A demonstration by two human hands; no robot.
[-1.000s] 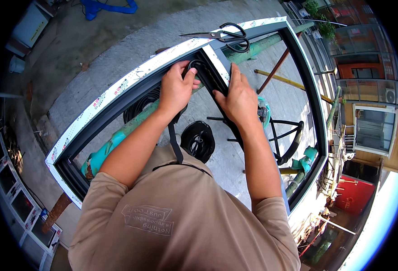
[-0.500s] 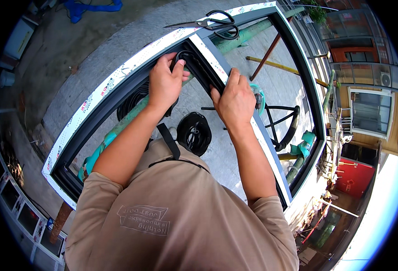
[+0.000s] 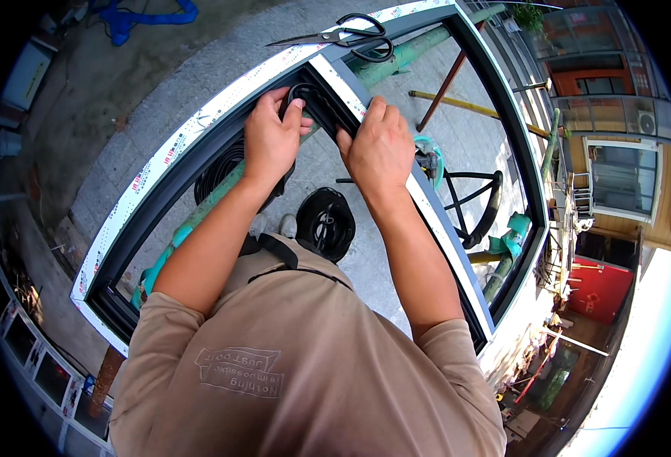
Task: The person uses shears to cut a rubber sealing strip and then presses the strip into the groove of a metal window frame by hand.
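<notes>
The fingers of the left hand [image 3: 268, 143] were curled around a loop of black rubber gasket strip [image 3: 307, 97], pinching it against the inner corner of a dark grey window frame [image 3: 198, 160], thumb and forefinger closed on the strip. The right hand [image 3: 379, 151] lay palm down on the frame's angled cross member [image 3: 350, 95], its fingers bent and pressed over the strip where it entered the channel; whether they gripped it or only pressed on it could not be told. Both forearms rose from the lower edge, the left slanting up from the shoulder of a tan shirt [image 3: 297, 365], the right nearly upright, and the wrists stood close together at the corner. The strip's seating in the groove was hidden beneath both hands, and its free end could not be traced. The frame rested tilted on green pipe trestles [image 3: 198, 221], its outer face covered by white protective film [image 3: 160, 164]. A pair of black-handled scissors [image 3: 343, 34] lay on the frame's upper rail, just above the hands and apart from them. Below the frame, seen through its opening, a black coil of strip [image 3: 325, 223] sat on the paved ground, with a second coil [image 3: 225, 171] partly masked by the left wrist. A blue strap [image 3: 149, 15] lay on the ground at upper left, well apart.
</notes>
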